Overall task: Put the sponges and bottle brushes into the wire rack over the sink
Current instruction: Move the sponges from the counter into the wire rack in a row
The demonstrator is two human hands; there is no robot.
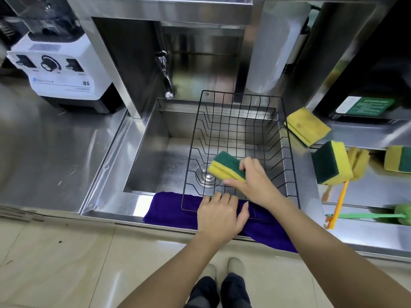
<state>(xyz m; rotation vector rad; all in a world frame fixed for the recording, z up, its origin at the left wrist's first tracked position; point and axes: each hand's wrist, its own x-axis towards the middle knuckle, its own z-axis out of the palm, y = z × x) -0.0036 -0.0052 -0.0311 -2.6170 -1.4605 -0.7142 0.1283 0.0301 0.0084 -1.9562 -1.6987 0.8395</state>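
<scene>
Sponges are what this is about, and one of them, a green-and-yellow sponge (227,168), is pinched in the right hand (255,181), thumb under its near edge and fingers curled over the far end, held low inside the wire rack (241,150) and just above its bottom wires. The left hand (219,213) lies flat, fingers loosely together and holding nothing, on the near rim of the rack where it rests on a purple cloth (171,210) draped over the front lip of the sink (146,138). It looks to be steadying the rack.

So the step in hand seems to be setting down the first sponge; nothing else lies in the rack yet. The next move, as I judge it, is only to lower it to the wires and let go.

Off to the right of the right hand, on the bench (355,192), the rest wait: a yellow sponge (308,126) lying flat just beyond the rack's far right corner, a second green-and-yellow sponge (331,165) standing on edge nearer, and a third (398,158) at the frame's edge. Below those lie two bottle brushes, an orange-handled one (339,203) with a yellow head and a green-handled one (364,216), their handles crossing. Reaching them calls for the right hand to travel out over the rack's right rim; the long brushes will likely need laying lengthwise to fit.
</scene>
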